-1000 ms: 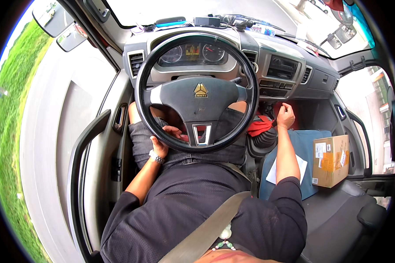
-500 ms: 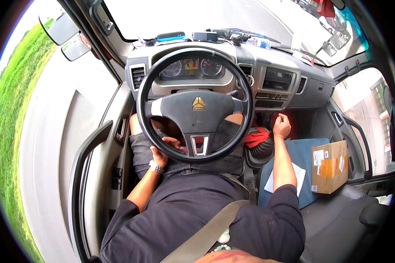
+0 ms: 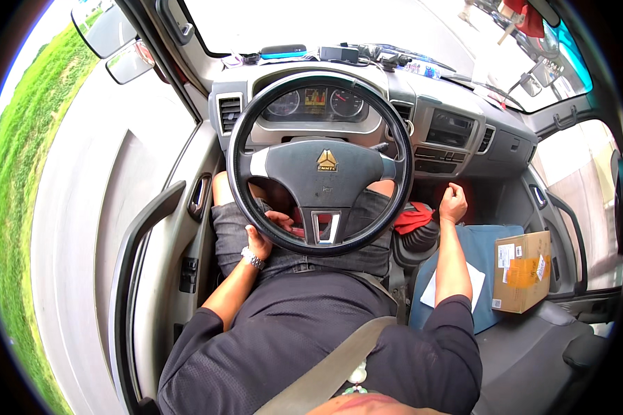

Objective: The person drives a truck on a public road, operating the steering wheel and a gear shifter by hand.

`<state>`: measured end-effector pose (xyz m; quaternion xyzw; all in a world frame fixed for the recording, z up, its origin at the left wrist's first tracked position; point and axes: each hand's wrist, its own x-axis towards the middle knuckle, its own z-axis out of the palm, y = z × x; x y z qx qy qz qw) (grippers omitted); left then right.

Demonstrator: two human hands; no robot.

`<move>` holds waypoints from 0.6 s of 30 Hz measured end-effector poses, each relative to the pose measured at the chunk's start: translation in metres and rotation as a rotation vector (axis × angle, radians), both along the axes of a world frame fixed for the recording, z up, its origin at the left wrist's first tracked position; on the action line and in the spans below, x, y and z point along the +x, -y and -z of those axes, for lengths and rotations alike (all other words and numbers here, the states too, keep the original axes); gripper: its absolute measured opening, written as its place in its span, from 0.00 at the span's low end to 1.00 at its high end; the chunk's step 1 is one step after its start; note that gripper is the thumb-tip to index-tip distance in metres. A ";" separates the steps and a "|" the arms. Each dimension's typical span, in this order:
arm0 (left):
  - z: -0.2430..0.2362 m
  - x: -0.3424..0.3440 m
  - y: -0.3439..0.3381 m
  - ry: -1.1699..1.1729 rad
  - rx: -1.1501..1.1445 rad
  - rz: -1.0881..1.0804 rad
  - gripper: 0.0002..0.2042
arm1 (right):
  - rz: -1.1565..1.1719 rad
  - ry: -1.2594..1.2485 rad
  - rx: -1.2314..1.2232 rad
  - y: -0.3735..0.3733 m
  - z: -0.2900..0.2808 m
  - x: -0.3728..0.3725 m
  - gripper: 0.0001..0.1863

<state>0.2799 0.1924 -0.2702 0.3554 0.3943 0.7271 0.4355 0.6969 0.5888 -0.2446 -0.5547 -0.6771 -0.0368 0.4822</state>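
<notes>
My left hand [image 3: 259, 242] is at the lower left of the black steering wheel [image 3: 320, 249]. Its thumb rests on the near side of the rim and its fingers curl under it, with a metal-band watch [image 3: 253, 258] at the wrist. To the right of the wheel, my right hand [image 3: 453, 204] is closed like a fist, just beyond the dark gear lever boot [image 3: 420, 243] with a red cloth [image 3: 413, 218] over it. Whatever sits inside the right fist is hidden by the fingers.
A taped cardboard box [image 3: 522, 270] and white paper [image 3: 476, 280] lie on a blue cloth [image 3: 491, 318] to the right. A seat belt [image 3: 332, 370] crosses my chest. Small items, including a dark case [image 3: 284, 50], line the dashboard [image 3: 512, 142]. Road and grass [image 3: 41, 131] show outside.
The whole cab appears shifted slightly to the right in the picture. Both hands keep their places, left at the wheel rim, right beside the gear lever boot. The view outside has moved.
</notes>
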 end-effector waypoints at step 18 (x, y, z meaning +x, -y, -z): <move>0.009 0.008 0.003 0.026 -0.004 0.006 0.62 | -0.019 0.002 -0.039 0.002 0.000 0.012 0.08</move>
